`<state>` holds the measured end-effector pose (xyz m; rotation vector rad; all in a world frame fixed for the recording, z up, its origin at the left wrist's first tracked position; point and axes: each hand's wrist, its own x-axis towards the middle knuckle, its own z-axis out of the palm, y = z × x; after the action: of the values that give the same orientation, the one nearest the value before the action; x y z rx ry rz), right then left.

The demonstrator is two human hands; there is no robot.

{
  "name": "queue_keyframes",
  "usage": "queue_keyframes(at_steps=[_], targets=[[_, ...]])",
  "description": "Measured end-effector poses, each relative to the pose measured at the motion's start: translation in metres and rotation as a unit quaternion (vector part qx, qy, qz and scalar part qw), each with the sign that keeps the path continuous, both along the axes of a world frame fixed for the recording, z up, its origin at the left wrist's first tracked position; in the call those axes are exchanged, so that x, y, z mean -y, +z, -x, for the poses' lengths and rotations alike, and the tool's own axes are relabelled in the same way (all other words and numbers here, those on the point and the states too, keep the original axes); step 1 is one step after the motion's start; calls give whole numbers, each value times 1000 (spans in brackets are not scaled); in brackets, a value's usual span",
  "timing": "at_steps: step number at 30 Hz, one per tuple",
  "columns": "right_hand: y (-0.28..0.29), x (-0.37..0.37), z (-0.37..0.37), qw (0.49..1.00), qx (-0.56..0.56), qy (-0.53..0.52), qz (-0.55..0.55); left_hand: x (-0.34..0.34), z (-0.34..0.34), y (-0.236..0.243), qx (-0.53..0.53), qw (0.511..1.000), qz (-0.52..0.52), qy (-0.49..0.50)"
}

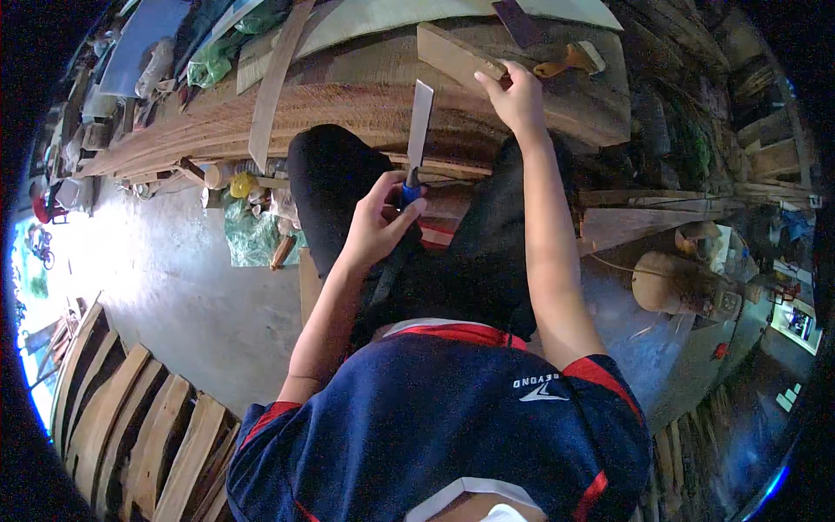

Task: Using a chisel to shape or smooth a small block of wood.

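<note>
My left hand point(381, 223) is closed round the blue and black handle of a long flat-bladed tool point(421, 126). Its pale grey blade points away from me and ends in a slanted tip; whether it is a saw, knife or chisel is unclear. With thumb and fingers, my right hand point(517, 97) pinches the right end of a small wooden board point(454, 54). That board is tilted over the stacked planks beyond my knees. A paintbrush point(574, 60) with a wooden handle lies just right of my right hand. Behind it rests a dark flat strip point(517, 23).
The stack of planks point(348, 109) spans the area before my knees, with a narrow slat point(280, 83) lying across it. Green plastic sheeting point(252, 230) and odds and ends are on the left floor. A rounded wooden block point(665, 283) stands at right; boards point(156, 422) lean lower left.
</note>
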<state>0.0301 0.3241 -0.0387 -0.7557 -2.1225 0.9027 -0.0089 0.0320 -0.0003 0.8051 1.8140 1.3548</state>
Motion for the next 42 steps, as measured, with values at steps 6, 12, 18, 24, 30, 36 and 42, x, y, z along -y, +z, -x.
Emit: queue_keyframes(at_steps=[6,12,18,24,30,36,42], targets=[[9,4,0,998,40,-3,-47,0,6,-4,188,953,-217,-91],[11,5,-2,998,21,10,-52,3,7,-18,156,957,-198,-142],[3,1,-3,998,14,-9,-64,-11,-4,1,304,923,-236,16],[11,8,0,999,23,19,-40,-3,9,0,335,921,-198,32],[6,3,-1,998,11,5,-61,-1,27,-35,617,780,-101,2],[11,7,-2,997,-1,12,-71,-4,11,-16,844,405,-353,9],[7,4,-2,997,20,-17,-68,-10,2,-45,830,527,-185,16]])
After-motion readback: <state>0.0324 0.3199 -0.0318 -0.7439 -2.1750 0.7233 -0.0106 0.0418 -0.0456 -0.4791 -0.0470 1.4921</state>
